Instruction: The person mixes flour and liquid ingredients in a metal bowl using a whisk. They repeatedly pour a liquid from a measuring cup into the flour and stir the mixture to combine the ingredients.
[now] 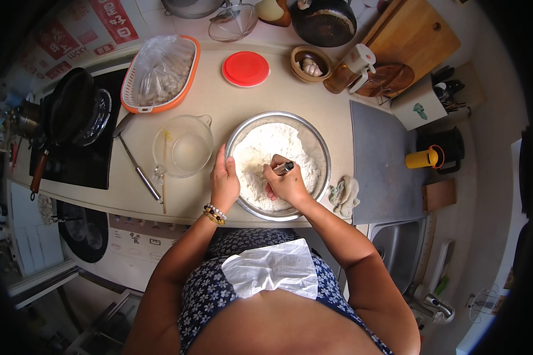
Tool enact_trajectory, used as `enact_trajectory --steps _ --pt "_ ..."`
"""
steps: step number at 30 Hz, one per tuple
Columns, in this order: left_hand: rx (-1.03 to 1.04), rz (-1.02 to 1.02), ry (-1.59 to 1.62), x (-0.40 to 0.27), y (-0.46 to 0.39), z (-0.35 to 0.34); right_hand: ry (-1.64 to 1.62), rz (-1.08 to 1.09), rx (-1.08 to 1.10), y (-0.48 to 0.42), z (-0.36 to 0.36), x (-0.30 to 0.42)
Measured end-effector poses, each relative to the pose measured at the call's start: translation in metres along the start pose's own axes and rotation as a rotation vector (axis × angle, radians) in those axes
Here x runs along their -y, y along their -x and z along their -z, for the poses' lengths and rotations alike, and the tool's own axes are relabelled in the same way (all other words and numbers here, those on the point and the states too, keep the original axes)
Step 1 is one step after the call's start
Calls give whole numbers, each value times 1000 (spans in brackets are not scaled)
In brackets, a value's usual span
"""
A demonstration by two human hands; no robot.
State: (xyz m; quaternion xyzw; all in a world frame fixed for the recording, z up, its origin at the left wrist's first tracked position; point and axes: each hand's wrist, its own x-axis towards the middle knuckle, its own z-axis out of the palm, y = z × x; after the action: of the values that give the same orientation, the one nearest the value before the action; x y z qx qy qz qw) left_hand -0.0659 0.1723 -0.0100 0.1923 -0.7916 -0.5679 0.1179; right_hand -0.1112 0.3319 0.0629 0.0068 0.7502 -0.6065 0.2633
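Note:
A stainless steel bowl (313, 143) stands near the counter's front edge, holding white flour (273, 138) with a rough, crumbly surface. My left hand (224, 182) grips the bowl's left rim, its thumb on the rim and its fingers along the outer wall. Over the flour, my right hand (284, 179) is closed around a utensil's metal handle (285, 167); the utensil's lower end is hidden by the hand and flour. Left of the bowl sits a clear glass measuring bowl (188, 148) with a spout. A thin wooden stick (165, 191) leans across its left side.
A metal-handled spatula (140, 171) lies left, near a cooktop (100, 166) with a black pan (69, 106). Behind are an orange-rimmed basket (191, 84) with a plastic bag, a red lid (245, 68) and a garlic bowl (296, 71). A cloth (347, 197) lies right, near the sink (395, 248).

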Motion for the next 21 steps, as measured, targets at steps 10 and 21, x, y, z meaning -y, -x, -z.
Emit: enact_trajectory --steps 10,21 --pt "-6 -24 -20 2 0 -1 214 100 -245 -23 63 18" --pt "19 -19 -34 -5 1 2 406 471 -199 -13 24 -21"
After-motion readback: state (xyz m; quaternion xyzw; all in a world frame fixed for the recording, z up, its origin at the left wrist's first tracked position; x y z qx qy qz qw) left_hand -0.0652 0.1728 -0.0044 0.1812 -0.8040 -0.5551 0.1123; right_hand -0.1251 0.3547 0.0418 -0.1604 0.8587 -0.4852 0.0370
